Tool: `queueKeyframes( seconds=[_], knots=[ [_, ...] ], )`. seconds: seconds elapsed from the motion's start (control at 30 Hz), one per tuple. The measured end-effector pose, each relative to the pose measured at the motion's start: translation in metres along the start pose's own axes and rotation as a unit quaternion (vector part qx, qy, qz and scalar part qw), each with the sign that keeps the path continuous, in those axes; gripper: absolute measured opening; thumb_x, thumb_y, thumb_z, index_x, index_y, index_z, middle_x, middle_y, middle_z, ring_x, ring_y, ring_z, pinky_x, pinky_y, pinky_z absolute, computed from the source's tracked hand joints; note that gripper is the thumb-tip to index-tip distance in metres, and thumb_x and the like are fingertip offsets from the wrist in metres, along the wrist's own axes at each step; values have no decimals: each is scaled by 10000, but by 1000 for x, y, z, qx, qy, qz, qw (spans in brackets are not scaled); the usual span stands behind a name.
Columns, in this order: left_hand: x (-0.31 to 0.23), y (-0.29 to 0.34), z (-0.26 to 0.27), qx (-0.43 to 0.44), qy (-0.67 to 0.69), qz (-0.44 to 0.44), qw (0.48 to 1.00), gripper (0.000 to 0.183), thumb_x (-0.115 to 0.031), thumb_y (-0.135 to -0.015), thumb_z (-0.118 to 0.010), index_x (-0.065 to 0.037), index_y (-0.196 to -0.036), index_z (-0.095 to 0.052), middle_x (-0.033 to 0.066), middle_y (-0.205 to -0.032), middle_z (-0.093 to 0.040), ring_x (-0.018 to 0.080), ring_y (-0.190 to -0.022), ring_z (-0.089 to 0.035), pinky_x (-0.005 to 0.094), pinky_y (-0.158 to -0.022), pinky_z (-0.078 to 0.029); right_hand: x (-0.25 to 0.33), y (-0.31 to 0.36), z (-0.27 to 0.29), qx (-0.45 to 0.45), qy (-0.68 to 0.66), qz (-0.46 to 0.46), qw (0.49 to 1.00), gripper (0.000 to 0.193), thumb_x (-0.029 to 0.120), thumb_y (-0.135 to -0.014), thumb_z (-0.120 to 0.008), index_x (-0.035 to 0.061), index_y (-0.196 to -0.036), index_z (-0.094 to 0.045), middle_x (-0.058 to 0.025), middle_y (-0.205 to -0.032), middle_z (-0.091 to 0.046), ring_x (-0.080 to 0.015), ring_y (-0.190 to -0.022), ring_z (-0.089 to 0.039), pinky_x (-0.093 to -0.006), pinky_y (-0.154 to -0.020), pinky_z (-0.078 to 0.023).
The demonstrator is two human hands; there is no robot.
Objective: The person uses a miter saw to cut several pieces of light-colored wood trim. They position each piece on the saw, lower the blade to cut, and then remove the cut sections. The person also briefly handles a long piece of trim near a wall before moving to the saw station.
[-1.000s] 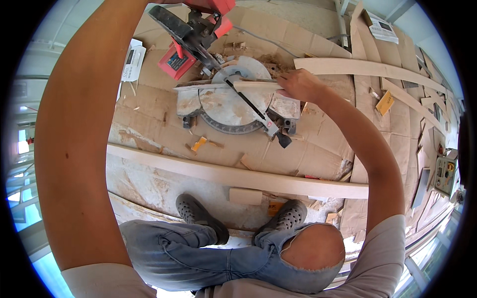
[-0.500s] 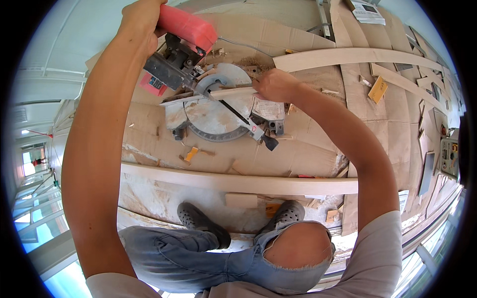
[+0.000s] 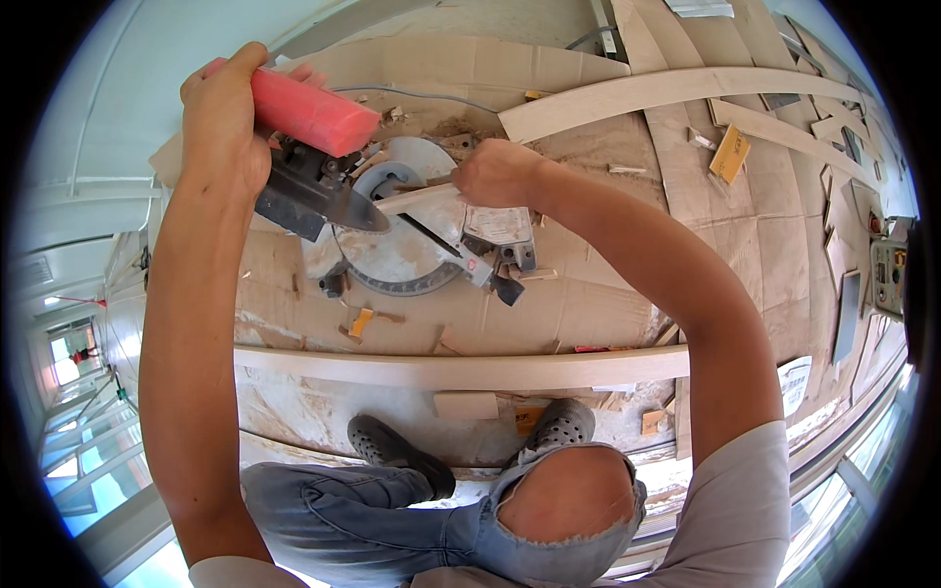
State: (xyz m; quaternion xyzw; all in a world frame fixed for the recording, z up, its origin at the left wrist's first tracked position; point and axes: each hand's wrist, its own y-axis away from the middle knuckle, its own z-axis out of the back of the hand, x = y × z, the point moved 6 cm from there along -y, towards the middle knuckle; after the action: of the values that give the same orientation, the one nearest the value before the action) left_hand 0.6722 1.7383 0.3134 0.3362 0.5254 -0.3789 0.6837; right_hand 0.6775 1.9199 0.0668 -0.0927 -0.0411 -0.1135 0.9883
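A miter saw with a round grey turntable (image 3: pixel 387 255) sits on the cardboard-covered floor in front of me. My left hand (image 3: pixel 223 122) is closed at the saw head, beside its red motor housing (image 3: pixel 319 113); the fingers wrap round a handle that is mostly hidden. Below the housing, the black blade guard (image 3: pixel 306 188) and the blade reach down over the turntable. A thin pale wood strip (image 3: pixel 420 200) lies across the saw along the fence. My right hand (image 3: pixel 498 174), closed in a fist, grips the strip's right part, and the blade meets its left part.
A long pale board (image 3: pixel 470 370) lies between the saw and my shoes. Another long board (image 3: pixel 667 93) runs off to the far right, among offcuts and orange-yellow pieces (image 3: pixel 728 155). A cable (image 3: pixel 421 94) trails behind the saw. At the right edge stands a tool case (image 3: pixel 890 267).
The saw head has come down, bringing the guard and blade over the wood strip. My left hand moved with it; my right hand still holds the strip. The whole view has shifted slightly.
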Motion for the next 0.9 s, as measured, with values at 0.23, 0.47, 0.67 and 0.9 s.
queueKeyframes(
  seconds=[0.23, 0.47, 0.67, 0.9],
  knots=[
    [1, -8, -1, -10, -6, 13, 1000, 257, -77, -940, -562, 75, -1116, -453, 228, -947, -670, 367, -883, -748, 441, -606, -565, -2, 1, -3, 37, 0, -10, 999, 169, 184, -861, -618, 61, -811, -721, -114, -812, -750, -297, -814, -741, -407, -723, -588],
    [-1, -3, -9, -76, 47, 40, 995, 191, -29, -966, -538, 127, -1072, -513, 253, -934, -649, 343, -877, -690, 453, -821, -610, -5, 2, 2, 42, -6, -16, 999, 247, 280, -869, -663, 40, -833, -711, -133, -802, -738, -302, -826, -737, -413, -727, -582],
    [7, 0, -8, -93, 52, -47, 993, 177, -138, -942, -556, 30, -979, -600, 148, -862, -612, 260, -797, -641, 411, -693, -583, -1, 1, 1, 40, 15, -6, 999, 295, 327, -910, -655, 40, -851, -688, -127, -748, -717, -305, -773, -722, -413, -716, -571],
    [1, 10, -9, -89, 14, -14, 996, 340, 20, -912, -569, 74, -1191, -381, 235, -953, -590, 355, -827, -689, 528, -733, -632, -2, 2, -2, -29, 13, 11, 999, 238, 272, -855, -653, 45, -785, -675, -117, -692, -698, -299, -721, -717, -414, -667, -567]
  ],
)
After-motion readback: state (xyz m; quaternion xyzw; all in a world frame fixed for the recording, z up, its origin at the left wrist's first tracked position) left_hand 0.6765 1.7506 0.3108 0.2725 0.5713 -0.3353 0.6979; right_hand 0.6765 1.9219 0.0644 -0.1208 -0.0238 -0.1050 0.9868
